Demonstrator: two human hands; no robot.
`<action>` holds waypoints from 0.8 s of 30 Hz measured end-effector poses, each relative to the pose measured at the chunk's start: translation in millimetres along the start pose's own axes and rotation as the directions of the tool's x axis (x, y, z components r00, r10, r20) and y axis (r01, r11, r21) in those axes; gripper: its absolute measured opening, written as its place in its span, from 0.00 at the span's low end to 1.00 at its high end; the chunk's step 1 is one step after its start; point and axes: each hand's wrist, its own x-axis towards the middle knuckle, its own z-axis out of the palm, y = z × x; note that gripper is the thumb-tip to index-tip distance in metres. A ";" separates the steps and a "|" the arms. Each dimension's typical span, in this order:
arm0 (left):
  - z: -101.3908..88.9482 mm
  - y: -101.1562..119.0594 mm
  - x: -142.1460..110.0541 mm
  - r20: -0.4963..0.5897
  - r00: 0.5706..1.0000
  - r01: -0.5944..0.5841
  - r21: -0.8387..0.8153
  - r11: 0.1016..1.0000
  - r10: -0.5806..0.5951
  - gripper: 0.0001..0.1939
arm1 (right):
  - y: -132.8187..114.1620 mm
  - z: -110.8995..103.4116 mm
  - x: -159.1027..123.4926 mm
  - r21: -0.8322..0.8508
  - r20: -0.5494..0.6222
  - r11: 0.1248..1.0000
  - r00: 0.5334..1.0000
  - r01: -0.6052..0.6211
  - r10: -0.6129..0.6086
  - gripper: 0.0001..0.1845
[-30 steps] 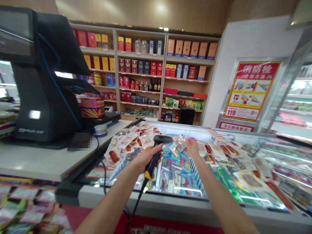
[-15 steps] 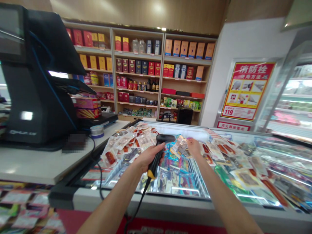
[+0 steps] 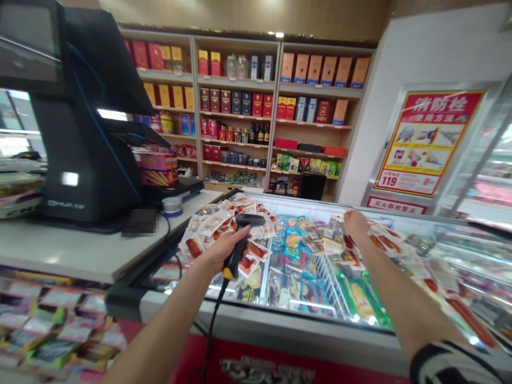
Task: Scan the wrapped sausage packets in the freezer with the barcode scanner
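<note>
My left hand (image 3: 229, 246) is wrapped round the handle of a black and yellow barcode scanner (image 3: 237, 249), held above the glass top of a chest freezer (image 3: 276, 314). Its head points to the right and its cable hangs down past the freezer's front. My right hand (image 3: 357, 225) is closed at the edge of a clear vacuum packet (image 3: 334, 228) with greyish contents, over a heap of similar packets (image 3: 316, 239). The fingertips are partly hidden. Left of the scanner lies a pile of sealed packets (image 3: 210, 224) with reddish-brown food.
On the left, a cash register (image 3: 94, 138) stands on a white counter (image 3: 80, 256), beside a round tub (image 3: 173, 206). Further packets (image 3: 384, 242) lie on the freezer's right side. Shelves of boxed goods (image 3: 236, 101) line the back wall.
My right hand has moved right, from the freezer's middle to the heap there. The scanner has shifted left and down, and more reddish-brown packets show beneath it. The view has turned slightly.
</note>
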 end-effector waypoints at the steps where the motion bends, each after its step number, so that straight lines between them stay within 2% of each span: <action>1: -3.8 -0.1 -0.1 -0.016 1.000 -0.007 -0.008 1.000 0.006 0.15 | -6.1 0.3 -4.8 -0.027 -0.050 1.000 0.999 0.011 -0.013 0.16; 3: -9.3 -0.6 -0.6 -0.043 0.999 -0.010 -0.027 1.000 0.009 0.15 | -27.6 6.0 -25.1 -0.059 -0.089 0.993 0.990 0.102 -0.107 0.17; 5: -12.6 -1.4 -1.6 -0.065 0.998 -0.011 -0.036 0.999 0.009 0.14 | -57.8 17.9 -57.5 -0.016 0.059 0.968 0.967 0.251 -0.249 0.18; 6: -13.6 -1.9 -2.5 -0.070 0.997 -0.012 -0.035 0.999 0.009 0.14 | -74.2 25.3 -76.5 0.027 0.149 0.947 0.935 0.321 -0.321 0.18; 8: -14.9 -2.3 -5.1 -0.077 0.997 -0.013 -0.022 1.000 0.011 0.14 | -105.4 40.9 -115.0 0.114 0.332 0.895 0.833 0.431 -0.443 0.20; 10: -15.6 -1.8 -8.3 -0.086 0.996 -0.013 -0.008 1.000 0.012 0.13 | -130.0 54.4 -148.0 0.144 0.415 0.834 0.732 0.533 -0.540 0.21; 11: -15.9 -1.3 -10.0 -0.091 0.996 -0.014 -0.003 1.000 0.014 0.13 | -138.9 59.5 -160.4 0.136 0.431 0.820 0.712 0.556 -0.554 0.22; 14: -16.0 0.5 -13.9 -0.097 0.995 -0.030 0.002 1.000 0.030 0.13 | -150.9 67.2 -177.9 0.103 0.496 0.797 0.664 0.595 -0.560 0.24; 17: -14.3 0.7 -14.6 -0.092 0.995 -0.032 -0.005 0.999 0.032 0.14 | -142.1 65.5 -168.9 0.063 0.535 0.753 0.615 0.655 -0.580 0.20; 18: -13.2 0.2 -14.0 -0.084 0.996 -0.031 -0.007 1.000 0.030 0.15 | -135.4 63.8 -162.4 0.032 0.517 0.737 0.620 0.675 -0.590 0.18; 21: -8.5 -2.8 -10.6 -0.041 0.998 -0.039 -0.008 0.999 0.039 0.16 | -110.3 58.8 -142.2 -0.075 0.403 0.731 0.691 0.678 -0.599 0.16; 24: -3.0 -6.3 -6.3 -0.034 0.999 -0.039 0.007 0.999 0.040 0.16 | -88.8 58.6 -132.4 -0.114 0.355 0.828 0.801 0.548 -0.482 0.18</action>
